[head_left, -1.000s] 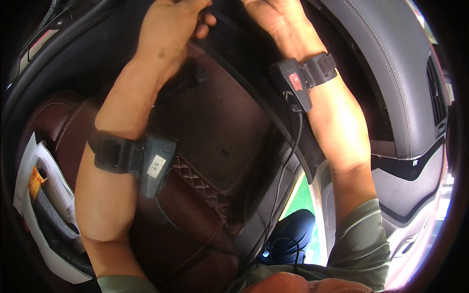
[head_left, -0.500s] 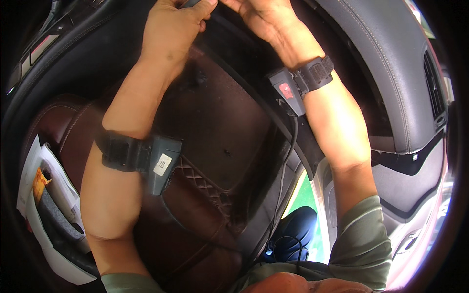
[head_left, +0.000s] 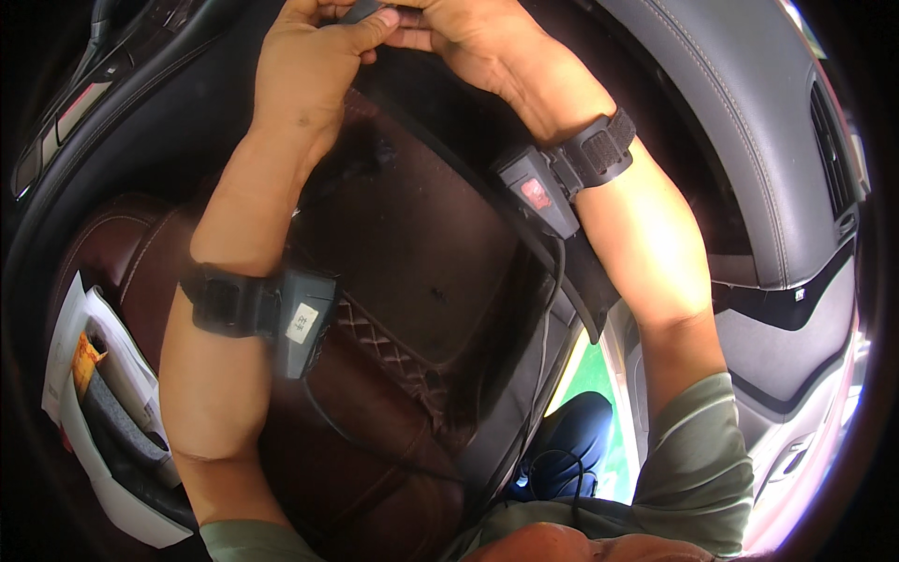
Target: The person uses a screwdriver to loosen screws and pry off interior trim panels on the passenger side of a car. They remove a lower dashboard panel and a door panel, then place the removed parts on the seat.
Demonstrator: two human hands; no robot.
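At the top edge, my left hand (head_left: 302, 70) is closed, its thumb pressed on a small dark piece (head_left: 360, 12). The kind of piece cannot be made out, as the picture's edge cuts it off. Right beside it, the fingers of my right hand (head_left: 479, 42) are curled in and meet the left thumb and the dark piece. Whatever lies within the right fingers is hidden. Below both hands is a dark red-brown floor mat (head_left: 440, 262).
A quilted brown seat (head_left: 375, 421) lies under my arms. White papers and a dark case fill a holder (head_left: 122, 496) at the left. The grey dashboard (head_left: 740, 122) curves along the right, above an open door (head_left: 749, 361). A cable (head_left: 548, 347) hangs from the right wrist unit (head_left: 541, 192).
Both hands have come slightly lower in the picture, and the right fingers have closed in on the left thumb. More of the dark piece shows.
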